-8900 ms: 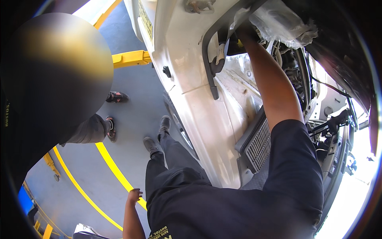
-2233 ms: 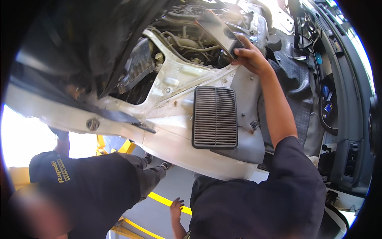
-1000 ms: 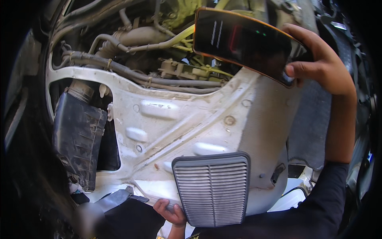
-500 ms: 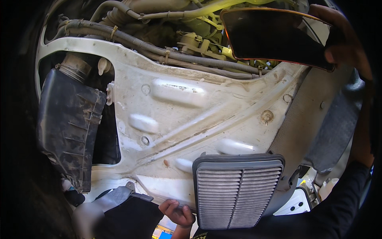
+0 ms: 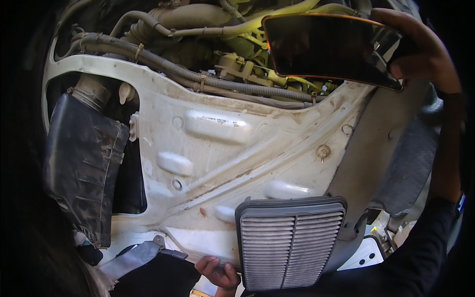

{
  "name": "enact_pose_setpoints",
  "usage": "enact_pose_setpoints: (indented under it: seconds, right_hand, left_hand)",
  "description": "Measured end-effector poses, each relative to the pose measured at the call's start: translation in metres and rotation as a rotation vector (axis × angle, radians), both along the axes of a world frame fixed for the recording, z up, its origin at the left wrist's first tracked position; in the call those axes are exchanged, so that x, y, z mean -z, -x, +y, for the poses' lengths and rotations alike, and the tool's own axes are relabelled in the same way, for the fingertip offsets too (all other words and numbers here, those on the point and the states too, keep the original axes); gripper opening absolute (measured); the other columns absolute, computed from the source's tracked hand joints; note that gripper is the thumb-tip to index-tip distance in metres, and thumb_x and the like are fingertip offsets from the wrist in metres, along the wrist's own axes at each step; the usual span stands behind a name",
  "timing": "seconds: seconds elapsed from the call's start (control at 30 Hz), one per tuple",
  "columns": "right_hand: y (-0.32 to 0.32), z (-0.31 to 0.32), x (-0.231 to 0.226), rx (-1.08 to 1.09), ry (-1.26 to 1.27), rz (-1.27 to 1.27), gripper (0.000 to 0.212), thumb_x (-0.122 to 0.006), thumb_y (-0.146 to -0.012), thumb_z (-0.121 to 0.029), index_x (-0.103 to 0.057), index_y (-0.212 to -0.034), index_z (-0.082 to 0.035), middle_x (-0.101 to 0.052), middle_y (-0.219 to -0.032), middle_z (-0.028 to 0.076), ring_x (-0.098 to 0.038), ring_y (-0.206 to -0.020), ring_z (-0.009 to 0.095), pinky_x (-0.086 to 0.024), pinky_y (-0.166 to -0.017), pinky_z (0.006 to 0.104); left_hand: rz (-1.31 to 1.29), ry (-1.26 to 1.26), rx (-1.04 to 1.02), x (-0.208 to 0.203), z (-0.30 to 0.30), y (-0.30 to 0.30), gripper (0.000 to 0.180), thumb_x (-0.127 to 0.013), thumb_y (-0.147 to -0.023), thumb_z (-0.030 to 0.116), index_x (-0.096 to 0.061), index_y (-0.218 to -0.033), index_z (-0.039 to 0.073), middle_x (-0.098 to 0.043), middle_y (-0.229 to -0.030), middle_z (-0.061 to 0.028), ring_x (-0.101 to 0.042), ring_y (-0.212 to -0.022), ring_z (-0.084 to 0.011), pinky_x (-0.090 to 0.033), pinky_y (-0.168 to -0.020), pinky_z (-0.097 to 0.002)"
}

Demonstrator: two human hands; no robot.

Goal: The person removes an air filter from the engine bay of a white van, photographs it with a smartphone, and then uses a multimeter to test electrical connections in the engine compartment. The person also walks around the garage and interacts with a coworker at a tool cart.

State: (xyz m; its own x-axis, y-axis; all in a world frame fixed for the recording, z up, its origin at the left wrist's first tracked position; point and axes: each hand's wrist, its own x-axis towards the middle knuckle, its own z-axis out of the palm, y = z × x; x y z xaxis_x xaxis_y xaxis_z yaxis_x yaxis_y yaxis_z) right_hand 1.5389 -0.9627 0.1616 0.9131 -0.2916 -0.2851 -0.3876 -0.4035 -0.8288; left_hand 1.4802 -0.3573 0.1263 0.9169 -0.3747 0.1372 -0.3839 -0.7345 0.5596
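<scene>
- One pleated air filter [image 5: 291, 242], long axis running up the frame; your left hand [image 5: 218, 271] curls its fingers on the lower edge.
- One dark phone [image 5: 330, 49], lengthwise across, pinched by your right hand [image 5: 426, 54].

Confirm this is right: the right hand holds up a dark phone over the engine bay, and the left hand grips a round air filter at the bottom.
Not quite: the air filter is rectangular, not round, as the head view shows. The right hand does hold the dark phone; the left hand grips the filter.
</scene>
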Motion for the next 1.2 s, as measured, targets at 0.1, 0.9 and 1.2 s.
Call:
enact_pose_setpoints:
  seconds: [0.1, 0.9, 1.2]
  right_hand:
    - [0.003, -0.004, -0.001, -0.003, 0.003, -0.002, 0.079, -0.087, -0.076, -0.013, -0.051, -0.144, 0.004, -0.070, -0.109, 0.012, -0.072, -0.082, 0.018, -0.061, -0.063, 0.0271]
    - [0.045, 0.116, 0.005, 0.429, -0.309, 0.010, 0.076, -0.088, -0.075, -0.012, -0.053, -0.140, 0.003, -0.069, -0.108, 0.010, -0.070, -0.084, 0.016, -0.060, -0.064, 0.0270]
    - [0.048, 0.108, 0.012, 0.506, -0.412, 0.060, 0.072, -0.086, -0.076, -0.009, -0.054, -0.138, 0.004, -0.068, -0.109, 0.008, -0.069, -0.082, 0.014, -0.058, -0.066, 0.0252]
  left_hand:
    - [0.019, -0.004, -0.015, -0.001, -0.001, 0.001, 0.029, -0.062, -0.091, 0.025, -0.052, -0.112, 0.006, -0.046, -0.109, -0.0129, -0.048, -0.101, -0.0260, -0.043, -0.088, -0.0407]
    - [0.033, -0.045, -0.010, -0.004, 0.003, 0.001, 0.031, -0.063, -0.092, 0.027, -0.052, -0.114, 0.008, -0.044, -0.113, -0.0117, -0.047, -0.106, -0.0257, -0.042, -0.091, -0.0424]
    - [0.086, 0.007, 0.015, -0.004, 0.006, 0.004, 0.035, -0.060, -0.094, 0.025, -0.049, -0.121, 0.007, -0.043, -0.118, -0.0139, -0.047, -0.113, -0.0274, -0.039, -0.101, -0.0464]
